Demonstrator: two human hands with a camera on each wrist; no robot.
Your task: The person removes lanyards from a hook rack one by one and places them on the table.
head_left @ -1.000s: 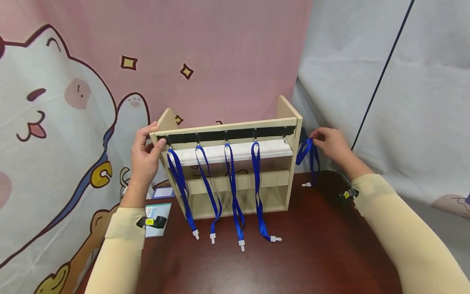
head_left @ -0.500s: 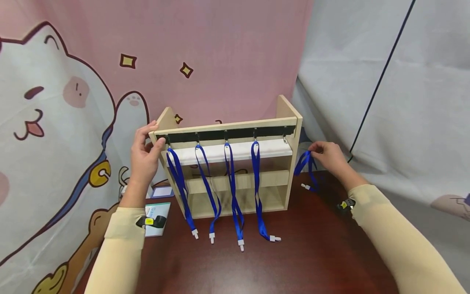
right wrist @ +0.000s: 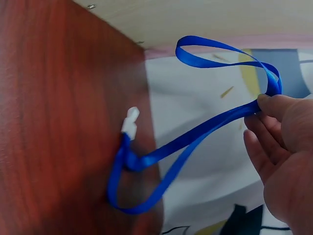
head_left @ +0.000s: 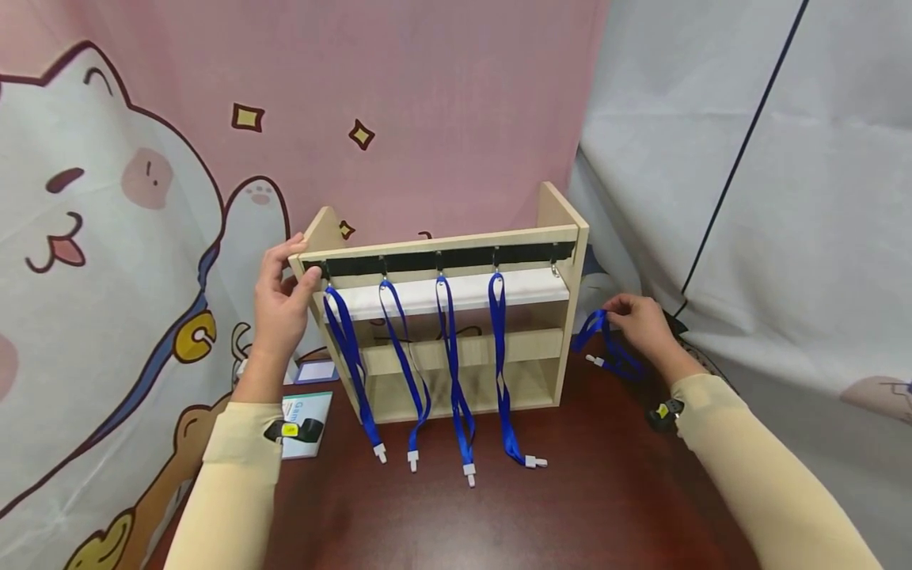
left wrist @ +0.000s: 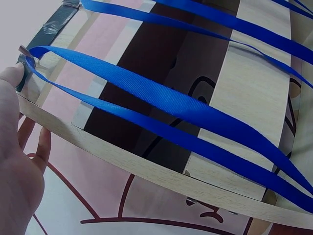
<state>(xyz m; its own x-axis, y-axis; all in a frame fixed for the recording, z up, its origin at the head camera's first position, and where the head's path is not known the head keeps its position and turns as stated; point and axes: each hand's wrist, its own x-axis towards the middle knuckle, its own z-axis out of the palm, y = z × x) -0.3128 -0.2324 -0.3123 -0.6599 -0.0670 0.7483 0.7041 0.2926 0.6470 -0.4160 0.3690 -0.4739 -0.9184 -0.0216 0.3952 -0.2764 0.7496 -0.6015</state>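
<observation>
On the dark red table (head_left: 606, 507) stands a small wooden rack (head_left: 445, 317), pushed close to the pink cat curtain (head_left: 142, 198) behind it. To the right of the rack there is a strip of bare table, and then the table edge and a grey curtain (head_left: 784, 198) hanging just beyond it. In front of the rack the table is wide and bare, out to the near edge.

The right hand (head_left: 641, 324) is low beside the right wall of the rack, near the table's right edge. Its fingers and thumb pinch a loose blue strap (head_left: 602, 348). In the right wrist view the strap (right wrist: 195, 142) makes a loop above the fingers (right wrist: 274, 117), and its long end drops down to the table, where its white clip (right wrist: 129, 122) lies on the wood. This strap is not on a hook.

The left hand (head_left: 281, 301) grips the top left corner of the rack. The thumb is at the front by the black strip (head_left: 442, 260) and the fingers curl over the top edge. In the left wrist view the thumb (left wrist: 12, 81) presses right beside the first hook.

There are five hooks on the black strip. Four blue straps (head_left: 456, 372) hang from the first four hooks, each with a white clip at the bottom. The fifth hook (head_left: 554, 269), at the right end, has none. So there are five straps in all. Two small cards (head_left: 306, 412) lie on the table to the left of the rack.
</observation>
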